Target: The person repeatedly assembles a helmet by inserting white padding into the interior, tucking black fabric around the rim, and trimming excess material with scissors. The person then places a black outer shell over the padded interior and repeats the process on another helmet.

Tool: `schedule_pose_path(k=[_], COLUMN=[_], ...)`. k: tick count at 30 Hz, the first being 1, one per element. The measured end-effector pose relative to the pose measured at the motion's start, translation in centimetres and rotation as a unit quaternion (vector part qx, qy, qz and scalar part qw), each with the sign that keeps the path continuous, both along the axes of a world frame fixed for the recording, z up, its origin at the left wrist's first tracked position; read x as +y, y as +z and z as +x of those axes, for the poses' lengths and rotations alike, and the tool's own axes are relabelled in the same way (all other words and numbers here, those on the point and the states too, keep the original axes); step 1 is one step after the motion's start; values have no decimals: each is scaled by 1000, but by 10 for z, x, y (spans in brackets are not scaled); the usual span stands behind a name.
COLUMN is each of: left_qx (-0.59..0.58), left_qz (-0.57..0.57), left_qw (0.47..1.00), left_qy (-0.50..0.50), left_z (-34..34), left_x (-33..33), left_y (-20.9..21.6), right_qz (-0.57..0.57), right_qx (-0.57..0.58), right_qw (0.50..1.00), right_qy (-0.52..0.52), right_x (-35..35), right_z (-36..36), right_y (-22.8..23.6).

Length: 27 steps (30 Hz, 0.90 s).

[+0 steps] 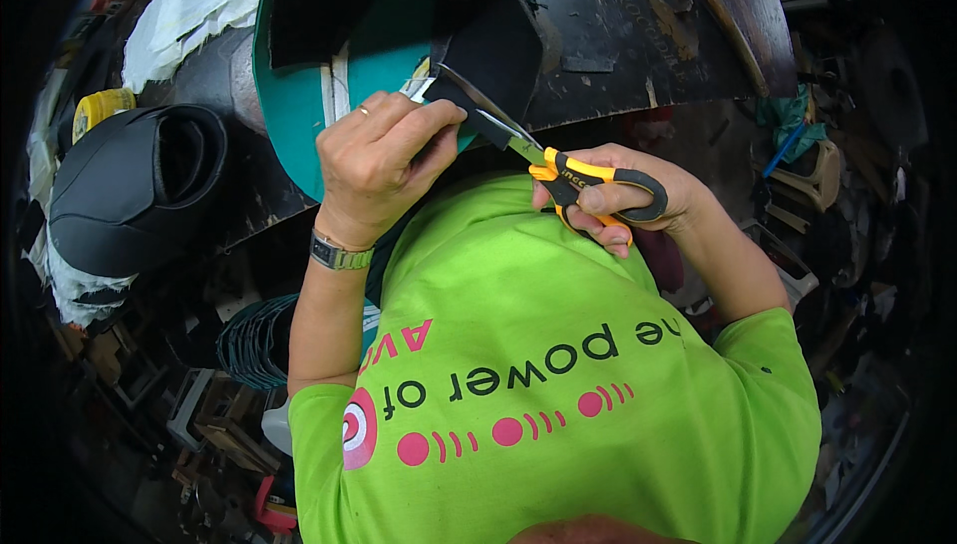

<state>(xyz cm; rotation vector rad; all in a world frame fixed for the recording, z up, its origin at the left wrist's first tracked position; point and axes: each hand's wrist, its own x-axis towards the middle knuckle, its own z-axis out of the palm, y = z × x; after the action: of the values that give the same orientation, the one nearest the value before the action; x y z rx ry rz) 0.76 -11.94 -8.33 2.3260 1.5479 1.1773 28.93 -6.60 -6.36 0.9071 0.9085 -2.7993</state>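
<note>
My right hand (678, 185) grips scissors (557, 173) with yellow and black handles, thumb and fingers through the loops. Their blades stand parted, pointing up and left at the lower edge of a black sheet of material (490, 50). My left hand (374, 150) is closed, pinching that edge beside the blade tips. The black sheet is part of a curved piece with a green side (289, 110), which leans on the table's near edge. White strips (340, 85) run along the green side. Whether the blades have material between them is hard to tell.
On the dark worn table (588, 20) lie a hammer (728, 30) and a small dark bar (588, 64). To the left are a rolled black padded piece (120, 185), a yellow roll (100, 110) and white cloth (189, 15). Stacked green-edged pieces (257, 345) sit below left.
</note>
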Motion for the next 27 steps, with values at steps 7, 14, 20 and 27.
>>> schedule_pose_path(k=[7, 14, 20, 27], left_qx=[1, 3, 2, 6], left_qz=[-3, 0, 3, 5], left_qw=[1000, 1000, 1000, 1000], left_qy=[2, 6, 9, 10], left_z=[-1, -1, 0, 1], left_x=[-1, -1, 0, 0], left_y=[0, -1, -2, -2], right_qz=[35, 59, 118, 164], right_qx=[-58, -63, -125, -144], right_qw=[997, 996, 984, 974], right_qy=[24, 17, 42, 57], right_x=[4, 0, 1, 2], right_z=[0, -4, -7, -8], right_y=[7, 9, 12, 12])
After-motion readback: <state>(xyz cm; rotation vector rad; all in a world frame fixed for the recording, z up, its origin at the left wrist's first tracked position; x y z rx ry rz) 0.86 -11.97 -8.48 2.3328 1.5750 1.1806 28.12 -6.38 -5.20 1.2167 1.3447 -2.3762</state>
